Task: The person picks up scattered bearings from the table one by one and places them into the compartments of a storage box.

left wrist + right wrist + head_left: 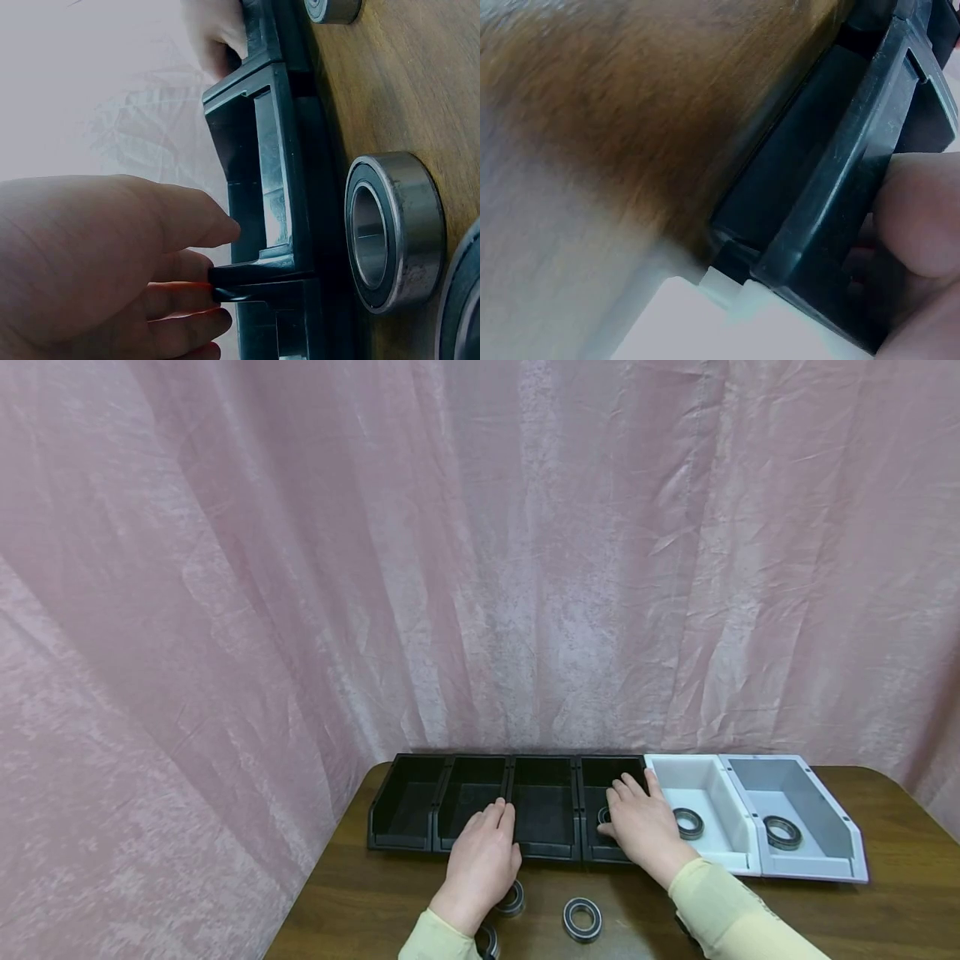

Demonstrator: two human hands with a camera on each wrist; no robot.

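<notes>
Head view: left grip relaxed at black bins; right grip over a bearing, pinch unclear

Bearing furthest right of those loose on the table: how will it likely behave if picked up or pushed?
The bearing looks like a solid metal ring, so it's probably stiff and fairly heavy for its size. Its smooth, shiny rim may slip in a loose pinch. Lying flat on the table, it would likely slide rather than roll.
</notes>
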